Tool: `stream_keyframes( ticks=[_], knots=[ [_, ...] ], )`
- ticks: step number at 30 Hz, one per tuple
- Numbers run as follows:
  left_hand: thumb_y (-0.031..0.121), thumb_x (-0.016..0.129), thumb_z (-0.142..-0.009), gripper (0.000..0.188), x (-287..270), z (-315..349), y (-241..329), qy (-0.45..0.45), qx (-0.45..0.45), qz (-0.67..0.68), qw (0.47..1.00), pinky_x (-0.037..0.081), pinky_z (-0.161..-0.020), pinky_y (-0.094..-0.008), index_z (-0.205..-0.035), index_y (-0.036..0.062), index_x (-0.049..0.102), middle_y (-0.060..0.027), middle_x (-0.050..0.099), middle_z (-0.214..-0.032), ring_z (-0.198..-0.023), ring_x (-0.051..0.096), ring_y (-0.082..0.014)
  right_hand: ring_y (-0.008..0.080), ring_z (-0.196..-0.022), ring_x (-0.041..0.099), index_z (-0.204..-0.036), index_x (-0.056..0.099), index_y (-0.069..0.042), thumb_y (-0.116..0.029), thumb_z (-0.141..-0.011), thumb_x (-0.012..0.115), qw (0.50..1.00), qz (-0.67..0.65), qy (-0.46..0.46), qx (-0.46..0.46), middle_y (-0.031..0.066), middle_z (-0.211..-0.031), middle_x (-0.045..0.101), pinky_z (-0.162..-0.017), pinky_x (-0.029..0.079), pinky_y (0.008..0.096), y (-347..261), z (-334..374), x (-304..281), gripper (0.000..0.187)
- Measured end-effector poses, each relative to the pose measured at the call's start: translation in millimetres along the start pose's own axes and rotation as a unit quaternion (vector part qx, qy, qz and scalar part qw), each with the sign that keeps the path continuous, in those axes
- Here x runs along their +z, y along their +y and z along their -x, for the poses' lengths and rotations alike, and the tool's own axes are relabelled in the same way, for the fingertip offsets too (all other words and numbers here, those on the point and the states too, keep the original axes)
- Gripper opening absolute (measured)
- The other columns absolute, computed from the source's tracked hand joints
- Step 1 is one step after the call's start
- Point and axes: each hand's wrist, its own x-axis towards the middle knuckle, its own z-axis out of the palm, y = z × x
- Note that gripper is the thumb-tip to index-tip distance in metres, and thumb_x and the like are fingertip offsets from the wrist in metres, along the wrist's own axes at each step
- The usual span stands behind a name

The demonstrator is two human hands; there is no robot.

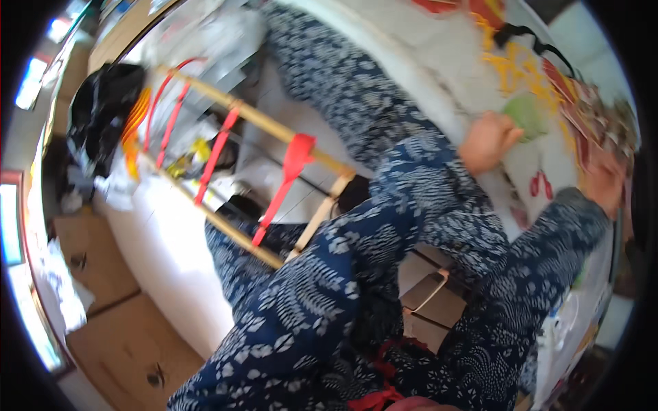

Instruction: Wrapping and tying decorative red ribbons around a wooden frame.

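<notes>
My left hand [485,142] is over the white-covered table, its fingers curled closed beside a light green piece [525,118]. The picture is blurred there, and what the fingers hold, if anything, cannot be made out. Farther right, my right hand [603,182] is near the table's right side, close to a heap of brownish-red and grey pieces [606,113]; motion smears its fingers. Red-handled scissors [541,184] lie on the table between my two hands. Yellow cords [510,63] are spread beyond the green piece.
Left of my left arm is a ladder-like wooden frame [264,123] wrapped with red ribbon [295,159]. A black plastic bag [103,113] and cardboard boxes [130,346] stand farther left. Blue-and-white patterned cloth [336,75] runs along the table's near side.
</notes>
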Motion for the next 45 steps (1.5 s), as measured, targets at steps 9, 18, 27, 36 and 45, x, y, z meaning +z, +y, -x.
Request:
stream_keyframes(
  ticks=[9, 18, 27, 36, 45],
  knots=[
    [0.015, 0.069, -0.084, 0.041, -78.3, 68.1, 43.3, 0.056, -0.07, 0.044, 0.995, 0.051, -0.073, -0.0354, -0.118, 0.0013, 0.051, -0.0137, 0.052, -0.105, -0.081, 0.061, -0.0258, 0.0162, -0.087, 0.053, -0.11, 0.053, 0.0, -0.026, -0.1, 0.05, 0.99, 0.008, -0.127, 0.056, 0.0094, -0.096, 0.058, -0.078, 0.044, 0.031, 64.1, 143.1, -18.2, 0.028],
    [0.009, 0.068, -0.079, 0.026, -324.2, 236.1, 65.9, 0.153, -0.263, -0.343, 0.889, 0.05, -0.07, -0.0339, -0.104, 0.0046, 0.064, -0.0106, 0.061, -0.084, -0.076, 0.061, -0.0252, 0.0167, -0.083, 0.056, -0.1, 0.06, 0.001, 0.001, -0.087, 0.059, 0.892, 0.34, -0.296, 0.003, 0.0105, -0.096, 0.06, -0.076, 0.045, 0.0266, 134.5, 307.9, 42.1, 0.013],
    [0.023, 0.07, -0.078, 0.016, -351.1, 237.2, 35.4, 0.066, -0.313, -0.341, 0.884, 0.05, -0.07, -0.0385, -0.08, 0.0068, 0.072, -0.0112, 0.063, -0.078, -0.075, 0.062, -0.0266, 0.0236, -0.082, 0.062, -0.099, 0.065, -0.003, 0.003, -0.078, 0.07, 0.796, 0.362, -0.479, -0.079, 0.011, -0.095, 0.061, -0.071, 0.049, 0.03, 180.4, 356.7, 98.1, 0.022],
    [0.021, 0.072, -0.077, 0.018, -358.6, 232.9, 28.9, 0.019, -0.322, -0.286, 0.902, 0.049, -0.07, -0.0331, -0.086, 0.0045, 0.073, -0.0102, 0.064, -0.077, -0.075, 0.062, -0.0207, 0.0237, -0.082, 0.062, -0.101, 0.065, -0.003, 0.003, -0.078, 0.07, 0.763, 0.381, -0.509, -0.117, 0.0109, -0.097, 0.062, -0.071, 0.05, 0.0304, 201.4, 365.9, 98.6, 0.024],
    [0.018, 0.071, -0.081, 0.02, -371.6, 229.2, 17.0, 0.016, -0.351, -0.226, 0.908, 0.05, -0.069, -0.029, -0.088, -0.0007, 0.071, -0.0091, 0.07, -0.078, -0.072, 0.065, -0.0157, 0.0267, -0.082, 0.061, -0.096, 0.062, 0.001, -0.002, -0.08, 0.068, 0.788, 0.351, -0.472, -0.183, 0.0137, -0.096, 0.062, -0.072, 0.049, 0.0355, 173.1, 363.3, 94.8, 0.018]
  ],
)
